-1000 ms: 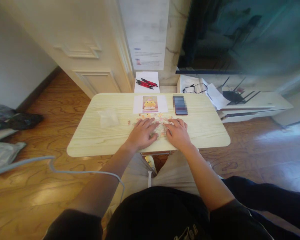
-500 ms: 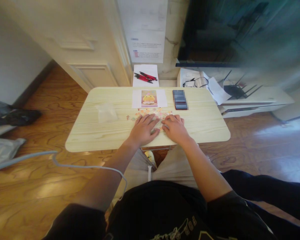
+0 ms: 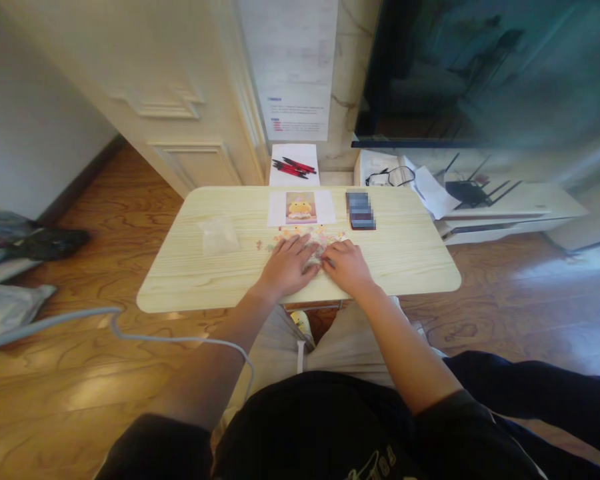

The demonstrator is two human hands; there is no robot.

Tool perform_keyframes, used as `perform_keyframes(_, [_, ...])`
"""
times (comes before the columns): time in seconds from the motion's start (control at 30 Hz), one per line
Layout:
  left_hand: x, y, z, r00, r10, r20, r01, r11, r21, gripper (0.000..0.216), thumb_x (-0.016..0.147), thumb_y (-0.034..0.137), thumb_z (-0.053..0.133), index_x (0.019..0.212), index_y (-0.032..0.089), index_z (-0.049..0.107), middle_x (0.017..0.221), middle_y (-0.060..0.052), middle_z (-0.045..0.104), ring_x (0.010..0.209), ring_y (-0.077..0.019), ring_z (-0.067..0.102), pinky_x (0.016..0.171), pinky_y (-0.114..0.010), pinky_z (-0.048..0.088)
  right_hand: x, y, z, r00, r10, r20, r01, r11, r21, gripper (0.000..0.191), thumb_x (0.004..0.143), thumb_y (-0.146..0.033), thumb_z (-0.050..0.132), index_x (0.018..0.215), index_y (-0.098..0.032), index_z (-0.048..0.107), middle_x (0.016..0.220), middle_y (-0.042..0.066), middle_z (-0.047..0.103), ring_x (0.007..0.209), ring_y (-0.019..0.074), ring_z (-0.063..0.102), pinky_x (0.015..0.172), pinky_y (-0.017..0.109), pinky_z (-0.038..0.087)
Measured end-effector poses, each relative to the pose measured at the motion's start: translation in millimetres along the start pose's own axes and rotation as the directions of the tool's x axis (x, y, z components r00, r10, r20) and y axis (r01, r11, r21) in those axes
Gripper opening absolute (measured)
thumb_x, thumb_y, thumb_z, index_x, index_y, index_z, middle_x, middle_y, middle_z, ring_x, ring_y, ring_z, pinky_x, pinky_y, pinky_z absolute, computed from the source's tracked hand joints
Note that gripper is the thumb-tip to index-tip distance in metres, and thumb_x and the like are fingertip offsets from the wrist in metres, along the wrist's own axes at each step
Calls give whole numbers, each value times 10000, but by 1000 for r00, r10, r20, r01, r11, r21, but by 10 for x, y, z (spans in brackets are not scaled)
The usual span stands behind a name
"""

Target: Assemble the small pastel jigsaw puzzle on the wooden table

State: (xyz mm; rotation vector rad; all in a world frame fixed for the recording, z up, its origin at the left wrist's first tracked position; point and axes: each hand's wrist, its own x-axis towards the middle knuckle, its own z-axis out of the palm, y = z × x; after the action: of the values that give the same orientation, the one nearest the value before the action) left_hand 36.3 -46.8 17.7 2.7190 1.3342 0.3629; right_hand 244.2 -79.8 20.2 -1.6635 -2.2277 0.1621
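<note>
Head view: left hand flat, fingers spread on puzzle pieces; right hand curled (grip unclear).

A: The puzzle pieces on the bench — how many are there?

B: Can't count them. The left hand and right hand lie over most of the heap, and the ones showing are too small to make out.

A: And the phone?

B: Its screen is blurred. The clear bag is perhaps empty; too faint to tell. The print on the wall sheet is unreadable, and the grey cable runs off the left edge.
</note>
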Motion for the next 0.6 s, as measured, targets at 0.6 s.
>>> perform_keyframes(0.6, [20, -7, 38, 996, -81, 28, 82, 996, -20, 659, 1006, 627, 525, 1587, 317, 506, 1721, -85, 407, 1590, -386, 359, 1310, -616, 247, -29, 51, -96, 977, 201, -68, -202, 979, -8, 325, 1031, -253, 532, 1280, -199, 734, 1399, 150, 627, 1272, 341, 507, 1052, 487, 461])
